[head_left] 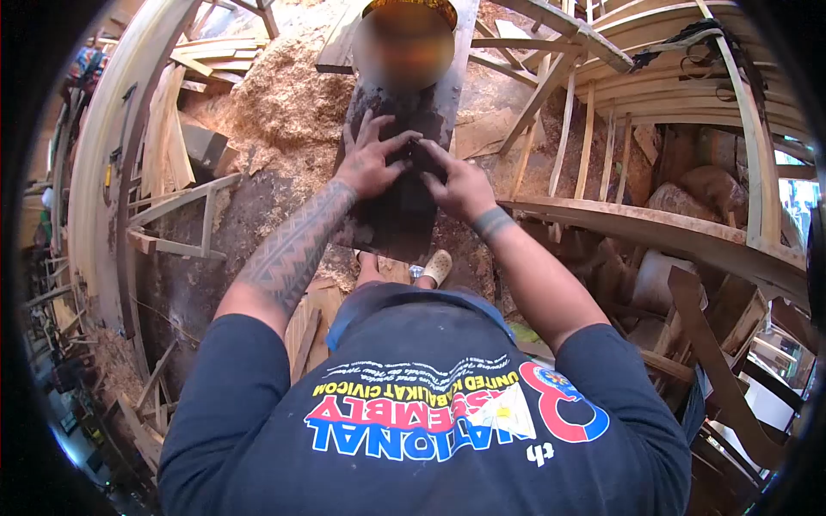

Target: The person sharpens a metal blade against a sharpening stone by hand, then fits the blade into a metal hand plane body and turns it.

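Observation:
A long dark board [391, 228], wet-looking or stained, runs away from me between my feet. Over it, my left hand [368, 162] has its fingers spread, the index finger reaching toward my right hand. My right hand [460, 182] comes in from the other side, thumb and index finger apart. Both sets of fingertips nearly meet above the board's middle. Any small dark thing between them is too hard to make out. At the board's far end is a round amber thing [409, 13] with a patterned rim, its lower part blurred.
Sawdust and shavings [288, 95] are heaped at far left, beside stacked wooden planks [168, 129]. A ribbed wooden frame [637, 219] stands on the right. A small wooden frame [209, 219] lies at left. My shoe [437, 268] is beside the board's near end.

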Motion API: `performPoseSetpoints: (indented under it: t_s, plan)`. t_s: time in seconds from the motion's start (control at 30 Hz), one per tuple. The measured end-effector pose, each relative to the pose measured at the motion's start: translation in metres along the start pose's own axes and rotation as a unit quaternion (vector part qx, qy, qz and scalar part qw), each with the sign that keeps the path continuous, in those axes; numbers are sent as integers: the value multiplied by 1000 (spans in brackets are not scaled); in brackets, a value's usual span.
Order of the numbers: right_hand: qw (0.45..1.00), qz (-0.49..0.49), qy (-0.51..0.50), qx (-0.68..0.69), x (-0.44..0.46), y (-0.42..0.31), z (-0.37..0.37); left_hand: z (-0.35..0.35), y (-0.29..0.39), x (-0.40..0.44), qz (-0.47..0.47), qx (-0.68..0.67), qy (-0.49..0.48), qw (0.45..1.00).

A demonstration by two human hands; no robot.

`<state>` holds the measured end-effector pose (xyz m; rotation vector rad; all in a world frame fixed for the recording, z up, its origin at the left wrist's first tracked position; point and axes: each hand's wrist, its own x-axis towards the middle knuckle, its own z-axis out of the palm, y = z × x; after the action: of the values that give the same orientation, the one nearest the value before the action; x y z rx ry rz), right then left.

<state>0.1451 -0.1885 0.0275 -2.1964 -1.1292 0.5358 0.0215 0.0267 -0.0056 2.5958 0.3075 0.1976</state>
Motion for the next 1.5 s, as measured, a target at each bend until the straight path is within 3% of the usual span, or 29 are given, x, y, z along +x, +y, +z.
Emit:
performPoseSetpoints:
  t_s: [0.1,0.13,0.27,0.43,0.5,0.57,0.63,0.7,0.77,0.87,1.03,1.17,1.2,1.3,1.43,1.5]
  plan:
    - [999,-47,-15,-1,-49,15,12,8,12,-40,11,2,-70,998]
    - [995,-82,26,49,-60,8,10,0,33,-49,-34,-43,-93,994]
    - [1000,3,6,-23,7,2,2,1,-13,11,25,-4,3,1000]
    - [997,-56,-5,43,-60,13,10,5,32,-48,-44,-54,-91,993]
    - [996,-79,39,16,-37,19,16,10,7,-32,12,-40,-36,998]
    - [999,-20,35,-1,-2,8,9,-4,-5,4,18,-9,-12,1000]
    - [1000,-6,13,-2,-9,1,5,-1,7,-8,-19,-13,-17,1000]
    - [999,-52,7,16,-45,11,12,12,9,-41,-1,-33,-49,998]
    - [998,-22,-50,24,-52,6,6,15,18,-53,-21,-68,-60,996]
    - [1000,-14,16,-8,4,14,13,0,-1,-4,-7,8,-8,1000]
    - [998,-42,-32,18,-52,9,7,10,18,-51,-24,-32,-78,996]
    - [1000,1,8,24,-8,9,12,14,-8,-10,-15,-1,-18,1000]
    - [999,28,-34,-6,6,-7,-7,-5,-2,2,-27,28,-34,999]
    - [1000,-8,6,3,5,-1,0,-3,-1,1,-52,14,-59,997]
    - [999,19,-42,8,2,-2,-9,0,-3,-1,-41,-1,-39,998]
    - [994,-21,-43,95,-1,7,-13,-6,-6,0,-38,7,-44,998]
